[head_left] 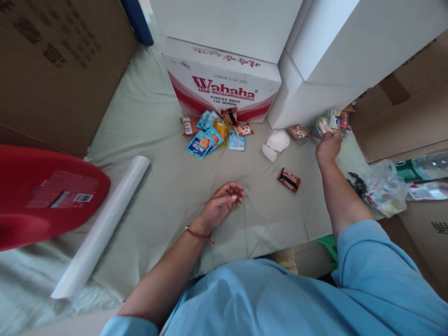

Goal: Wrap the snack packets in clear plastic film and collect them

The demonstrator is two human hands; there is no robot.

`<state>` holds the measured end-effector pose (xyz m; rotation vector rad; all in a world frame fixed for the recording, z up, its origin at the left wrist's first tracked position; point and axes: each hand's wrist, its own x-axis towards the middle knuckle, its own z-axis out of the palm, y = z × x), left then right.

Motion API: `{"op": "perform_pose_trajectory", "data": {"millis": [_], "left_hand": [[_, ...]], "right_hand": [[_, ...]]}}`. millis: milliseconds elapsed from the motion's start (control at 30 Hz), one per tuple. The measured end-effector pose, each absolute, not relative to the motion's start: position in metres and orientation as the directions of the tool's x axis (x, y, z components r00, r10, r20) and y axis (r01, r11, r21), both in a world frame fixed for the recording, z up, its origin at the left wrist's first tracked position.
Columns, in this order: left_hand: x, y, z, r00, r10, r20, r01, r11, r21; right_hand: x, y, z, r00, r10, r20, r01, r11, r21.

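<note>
My right hand reaches to the far right and its fingers are closed on a snack packet at the edge of a small heap of packets beside a white box. My left hand rests on the pale green cloth with fingers loosely curled and nothing in it. A dark red-brown packet lies between the two hands. A pile of blue, orange and red snack packets lies in front of the Wahaha carton.
A white roll lies diagonally at the left by a red plastic object. Brown cartons stand left and right. White boxes stand at the back. A crumpled plastic bag and bottles are at the right. White tissue lies near centre.
</note>
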<state>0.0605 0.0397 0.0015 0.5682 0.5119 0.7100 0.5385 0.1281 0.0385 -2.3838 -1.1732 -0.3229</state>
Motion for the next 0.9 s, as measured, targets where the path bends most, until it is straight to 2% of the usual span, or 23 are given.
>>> {"op": "perform_pose_trajectory", "data": {"millis": [100,233,400,467,533,600,667,733,800,867,900], "left_hand": [[0.061,0.04,0.001,0.653,0.72,-0.235,-0.454,0.62,0.639],[0.061,0.04,0.002,0.652,0.727,-0.218,-0.46,0.607,0.648],[0.06,0.04,0.007,0.654,0.724,-0.217,-0.457,0.608,0.649],[0.059,0.04,0.009,0.654,0.724,-0.22,-0.457,0.61,0.647],[0.059,0.041,0.01,0.655,0.722,-0.221,-0.457,0.612,0.646],[0.059,0.04,0.011,0.661,0.717,-0.22,-0.455,0.616,0.643],[0.06,0.04,0.011,0.664,0.714,-0.22,-0.448,0.616,0.648],[0.061,0.039,0.01,0.646,0.73,-0.223,-0.432,0.591,0.681],[0.064,0.037,0.009,0.557,0.802,-0.216,-0.419,0.496,0.76],[0.067,0.036,0.008,0.394,0.903,-0.174,-0.369,0.328,0.869],[0.069,0.035,0.007,0.317,0.938,-0.139,-0.319,0.243,0.916]], "right_hand": [[0.532,0.125,0.037,0.531,0.739,0.415,0.844,-0.505,-0.181],[0.52,0.123,0.042,0.469,0.791,0.394,0.88,-0.456,-0.133],[0.484,0.118,0.06,0.439,0.796,0.416,0.895,-0.429,-0.125],[0.46,0.114,0.064,0.349,0.83,0.434,0.937,-0.313,-0.155],[0.434,0.11,0.063,0.175,0.913,0.369,0.971,-0.097,-0.219],[0.408,0.107,0.057,0.018,0.972,0.236,0.946,0.06,-0.319],[0.385,0.104,0.049,0.012,0.994,0.11,0.908,0.035,-0.417],[0.361,0.098,0.04,0.125,0.99,0.059,0.838,-0.074,-0.541],[0.332,0.084,0.032,0.263,0.964,0.028,0.648,-0.155,-0.746],[0.296,0.062,0.027,0.332,0.94,-0.084,0.318,-0.195,-0.928],[0.278,0.049,0.026,0.318,0.933,-0.167,0.141,-0.22,-0.965]]}}
